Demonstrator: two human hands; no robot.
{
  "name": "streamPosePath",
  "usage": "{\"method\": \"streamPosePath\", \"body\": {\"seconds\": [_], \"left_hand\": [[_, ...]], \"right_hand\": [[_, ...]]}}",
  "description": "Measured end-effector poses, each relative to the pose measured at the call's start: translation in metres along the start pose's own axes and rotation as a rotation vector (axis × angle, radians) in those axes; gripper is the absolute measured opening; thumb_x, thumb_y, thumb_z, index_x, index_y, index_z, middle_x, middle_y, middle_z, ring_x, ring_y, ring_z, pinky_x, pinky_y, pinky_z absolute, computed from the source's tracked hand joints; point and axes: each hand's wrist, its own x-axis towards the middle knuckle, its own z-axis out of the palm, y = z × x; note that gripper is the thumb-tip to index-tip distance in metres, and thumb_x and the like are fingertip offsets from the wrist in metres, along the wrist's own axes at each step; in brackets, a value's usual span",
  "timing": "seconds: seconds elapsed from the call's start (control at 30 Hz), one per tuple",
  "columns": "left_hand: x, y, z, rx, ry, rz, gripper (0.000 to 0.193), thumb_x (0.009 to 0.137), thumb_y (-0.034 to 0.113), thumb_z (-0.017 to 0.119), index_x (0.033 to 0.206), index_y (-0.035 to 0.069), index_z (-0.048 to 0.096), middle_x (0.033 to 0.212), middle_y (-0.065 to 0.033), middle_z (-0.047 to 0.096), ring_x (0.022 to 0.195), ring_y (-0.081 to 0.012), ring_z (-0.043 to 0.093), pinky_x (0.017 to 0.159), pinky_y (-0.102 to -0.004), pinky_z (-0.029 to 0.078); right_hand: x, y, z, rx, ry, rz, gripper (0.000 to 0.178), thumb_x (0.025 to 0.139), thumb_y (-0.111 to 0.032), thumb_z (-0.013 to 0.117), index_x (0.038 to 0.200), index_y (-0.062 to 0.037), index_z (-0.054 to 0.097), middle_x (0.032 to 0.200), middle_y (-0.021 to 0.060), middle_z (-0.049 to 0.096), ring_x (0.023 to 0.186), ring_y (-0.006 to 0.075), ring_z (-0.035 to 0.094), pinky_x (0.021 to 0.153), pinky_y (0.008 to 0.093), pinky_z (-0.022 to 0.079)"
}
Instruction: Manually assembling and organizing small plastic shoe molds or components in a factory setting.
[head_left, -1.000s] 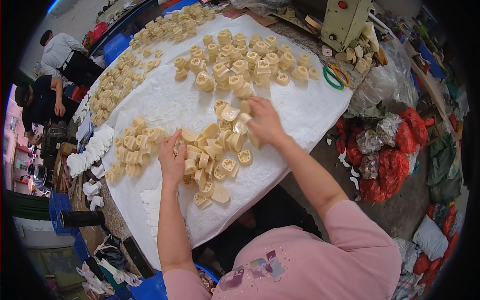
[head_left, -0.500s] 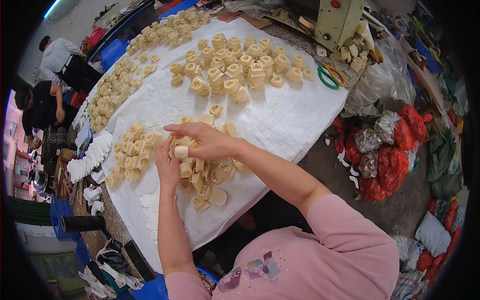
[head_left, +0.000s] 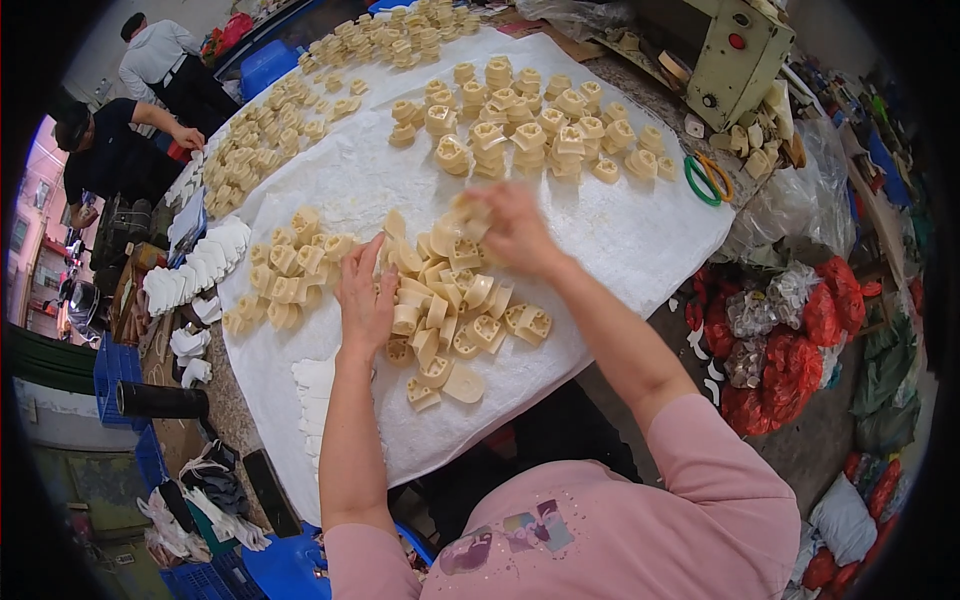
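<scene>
Small cream moulded plastic pieces with notched, hollow ends lie in a loose heap (head_left: 440, 305) on a white woven sheet (head_left: 560, 320). My left hand (head_left: 366, 298) rests against the heap's left side, fingers stretched forward and thumb apart, with no piece plainly in its grip. Over the heap's far right edge, my right hand (head_left: 515, 232) is smeared by motion, its fingers closed round a cream plastic piece (head_left: 468, 216). How many pieces it holds is too blurred to tell. To the left of my left hand sits another cluster of the same pieces (head_left: 288, 268).
Stacked cream pieces (head_left: 530, 120) fill the sheet's far side; more spread along its far left (head_left: 250, 155). Green and orange rings (head_left: 708, 180) lie at the right edge near a machine (head_left: 738, 65). White flat pieces (head_left: 205, 268) line the left. Two people stand far left.
My hands have parted: the right swung away to the far right with a cream piece, the left stays by the heap. The whole view has shifted slightly.
</scene>
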Motion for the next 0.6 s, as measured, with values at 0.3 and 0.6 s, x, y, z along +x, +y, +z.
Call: {"method": "streamPosePath", "body": {"seconds": [0.3, 0.6], "left_hand": [[0.006, 0.046, -0.027, 0.118, -0.25, 0.009, 0.047, 0.089, 0.032, 0.055, 0.132, 0.015, 0.051, 0.122, -0.012, 0.052, 0.116, -0.0267, 0.046, 0.102, -0.042, 0.023], [0.019, 0.042, -0.005, -0.054, -0.268, 0.024, 0.048, 0.089, 0.029, 0.055, 0.133, 0.013, 0.047, 0.121, -0.014, 0.054, 0.108, -0.0296, 0.047, 0.098, -0.0436, 0.031]], "right_hand": [[-0.003, -0.038, 0.007, -0.031, -0.307, -0.093, 0.075, 0.076, -0.012, 0.066, 0.143, -0.0091, 0.034, 0.104, 0.0156, 0.055, 0.103, 0.0321, 0.047, 0.093, 0.0405, 0.039], [-0.003, -0.033, 0.019, 0.205, -0.167, -0.183, 0.05, 0.072, -0.009, 0.067, 0.12, -0.0039, 0.055, 0.102, 0.0153, 0.056, 0.101, 0.0323, 0.05, 0.093, 0.0398, 0.04]]}}
